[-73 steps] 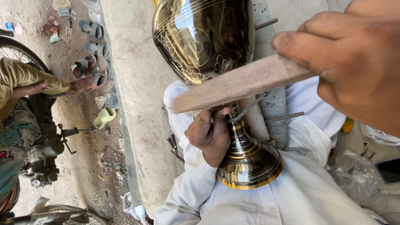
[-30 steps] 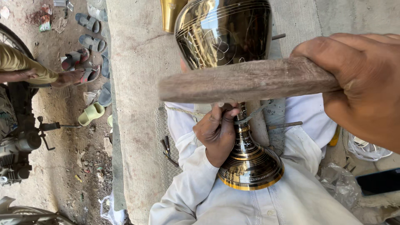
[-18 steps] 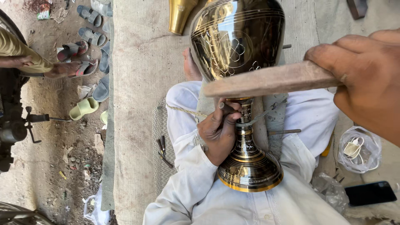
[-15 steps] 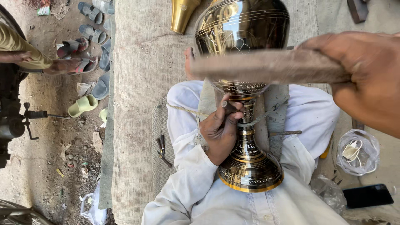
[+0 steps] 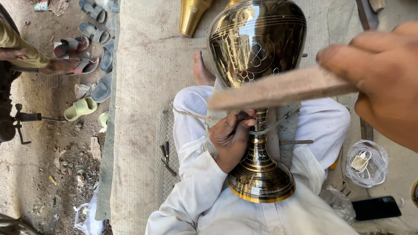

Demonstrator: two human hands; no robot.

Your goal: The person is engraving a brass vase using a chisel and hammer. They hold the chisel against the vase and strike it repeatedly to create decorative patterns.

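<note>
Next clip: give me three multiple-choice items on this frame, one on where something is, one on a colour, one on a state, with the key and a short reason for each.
1. Where does the left hand grip the brass vase?
A. the foot B. the narrow stem C. the mouth

2. What colour is the sandal lying on the dirt nearest the mat?
A. pale green B. red C. black

3. How is the wooden stick held by the right hand?
A. lying on the mat B. raised across the vase C. tucked under the foot

Key: B, the fingers wrap the stem below the bowl; A, it is pale green; B, it crosses in front of the vase, off the mat.
</note>
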